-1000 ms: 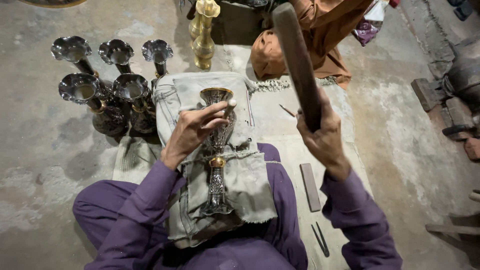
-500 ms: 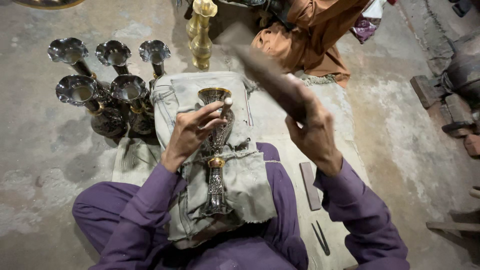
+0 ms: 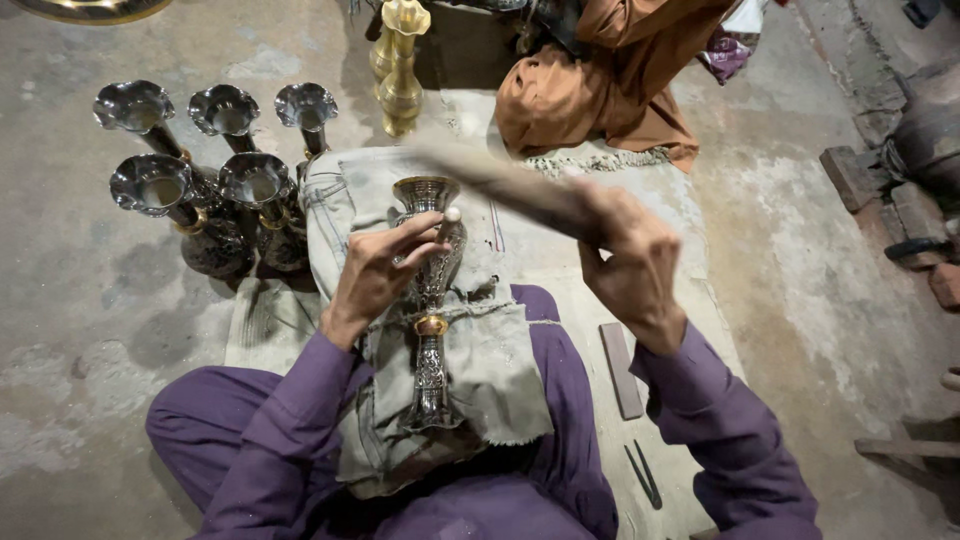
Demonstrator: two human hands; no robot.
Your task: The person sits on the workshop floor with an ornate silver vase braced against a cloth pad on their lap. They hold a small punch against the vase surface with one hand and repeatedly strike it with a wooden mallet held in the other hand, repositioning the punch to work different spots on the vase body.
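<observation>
A silver engraved vase (image 3: 431,330) with a gold band lies along a grey cloth (image 3: 490,370) over my lap, mouth pointing away. My left hand (image 3: 385,268) rests on the vase's upper body and pinches a small tool with a white round tip (image 3: 452,214) against it. My right hand (image 3: 630,262) grips a wooden stick (image 3: 500,182), blurred by motion, with its far end low over the tool and the vase's mouth.
Several silver flared vases (image 3: 215,175) stand at my left on the concrete floor. A brass vase (image 3: 400,70) stands ahead. A person in brown clothing (image 3: 610,80) sits beyond. A flat bar (image 3: 620,370) and thin tools (image 3: 645,475) lie by my right leg. Bricks (image 3: 870,180) lie at right.
My right hand has swung the wooden stick from upright down and leftward onto the tool at the vase's mouth. My left hand and the vase have stayed put.
</observation>
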